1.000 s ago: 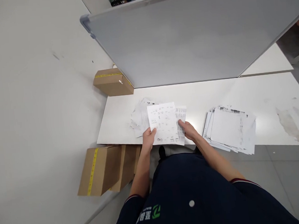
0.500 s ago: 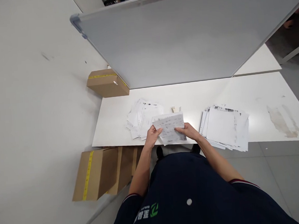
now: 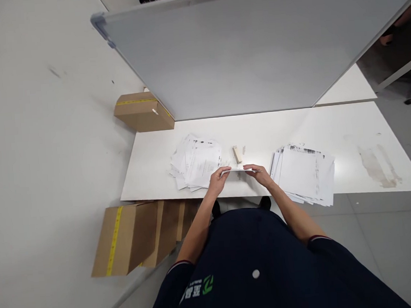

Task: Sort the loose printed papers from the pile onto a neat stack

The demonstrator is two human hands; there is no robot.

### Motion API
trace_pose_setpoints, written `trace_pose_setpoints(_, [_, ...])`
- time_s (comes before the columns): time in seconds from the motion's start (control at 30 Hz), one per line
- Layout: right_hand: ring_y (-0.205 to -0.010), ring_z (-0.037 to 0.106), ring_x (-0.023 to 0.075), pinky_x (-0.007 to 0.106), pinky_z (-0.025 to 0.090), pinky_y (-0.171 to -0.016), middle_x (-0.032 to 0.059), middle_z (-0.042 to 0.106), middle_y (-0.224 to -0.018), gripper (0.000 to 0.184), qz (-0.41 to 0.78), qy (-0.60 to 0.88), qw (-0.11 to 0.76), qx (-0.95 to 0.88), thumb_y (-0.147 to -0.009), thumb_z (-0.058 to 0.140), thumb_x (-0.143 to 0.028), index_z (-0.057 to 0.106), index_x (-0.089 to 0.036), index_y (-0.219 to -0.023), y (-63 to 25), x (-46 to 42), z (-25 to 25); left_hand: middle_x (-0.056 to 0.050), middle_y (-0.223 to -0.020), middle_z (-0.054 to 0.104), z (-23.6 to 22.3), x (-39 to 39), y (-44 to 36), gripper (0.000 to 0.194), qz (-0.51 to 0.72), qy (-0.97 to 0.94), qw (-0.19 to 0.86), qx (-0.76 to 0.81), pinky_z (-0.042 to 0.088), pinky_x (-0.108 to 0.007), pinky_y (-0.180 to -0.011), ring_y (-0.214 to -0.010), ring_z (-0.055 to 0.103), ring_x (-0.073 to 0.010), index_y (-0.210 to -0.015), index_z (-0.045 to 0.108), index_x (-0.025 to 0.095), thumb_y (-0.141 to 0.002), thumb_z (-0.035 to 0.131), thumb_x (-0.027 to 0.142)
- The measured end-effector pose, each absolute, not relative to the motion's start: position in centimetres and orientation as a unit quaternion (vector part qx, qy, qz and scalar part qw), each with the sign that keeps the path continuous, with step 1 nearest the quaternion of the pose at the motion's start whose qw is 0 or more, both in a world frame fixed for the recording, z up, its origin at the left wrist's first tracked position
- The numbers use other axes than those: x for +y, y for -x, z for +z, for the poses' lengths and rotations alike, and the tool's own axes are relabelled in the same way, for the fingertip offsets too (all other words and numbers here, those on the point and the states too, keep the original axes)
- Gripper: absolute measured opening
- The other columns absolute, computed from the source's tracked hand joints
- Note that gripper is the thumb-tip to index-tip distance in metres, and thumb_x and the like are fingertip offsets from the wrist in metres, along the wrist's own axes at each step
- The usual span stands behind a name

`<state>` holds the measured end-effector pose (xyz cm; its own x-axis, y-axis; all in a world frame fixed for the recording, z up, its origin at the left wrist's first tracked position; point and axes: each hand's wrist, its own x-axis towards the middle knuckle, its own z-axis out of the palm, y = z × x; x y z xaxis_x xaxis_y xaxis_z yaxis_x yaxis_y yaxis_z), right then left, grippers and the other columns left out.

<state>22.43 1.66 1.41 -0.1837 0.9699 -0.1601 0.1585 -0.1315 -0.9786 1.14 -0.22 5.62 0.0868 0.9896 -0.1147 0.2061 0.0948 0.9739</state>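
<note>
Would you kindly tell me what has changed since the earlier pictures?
The held papers, spread and face-up at first, have been brought together and tipped until nearly edge-on between the left hand and the right hand. The pale block beyond them, hidden at first, now shows. Both hands still hold the papers; the left pile and right pile look unmoved.

Left hand (image 3: pixel 217 181), right hand (image 3: pixel 262 175): hold paper (image 3: pixel 238 170) | from paper: pale block (image 3: pixel 237 154) 12 o'clock | loose sheets (image 3: pixel 201 165) 10 | stacked sheets (image 3: pixel 302 172) 3
</note>
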Motion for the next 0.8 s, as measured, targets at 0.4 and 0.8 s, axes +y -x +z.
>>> trace_pose_setpoints(0.4, [-0.082,0.060,0.0207,0.029,0.043,-0.071,0.0044,0.067,-0.088,0.022,0.460,0.565,0.233,-0.645,-0.080,0.048,-0.031,0.066,-0.019,-0.085,-22.9,2.1,2.6,-0.004,-0.096,0.065,6.8,0.6,0.3,0.032,0.357,-0.591,0.437,0.576,0.045,-0.028,-0.079,-0.089,0.059,-0.0167,-0.107,0.057,0.018,-0.080,0.051,0.032])
trace_pose_setpoints(0.8, [-0.085,0.055,0.0201,0.028,0.034,-0.064,0.0046,0.064,-0.096,0.026,0.150,0.521,-0.117,-0.832,-0.086,0.038,-0.022,0.060,-0.025,-0.099,-22.7,1.9,10.3,-0.003,-0.102,0.067,3.0,-0.5,0.8,0.023,0.320,-0.640,0.416,0.561,0.047,-0.032,-0.089,-0.098,0.061,-0.0171,-0.095,0.066,0.020,-0.082,0.048,0.028])
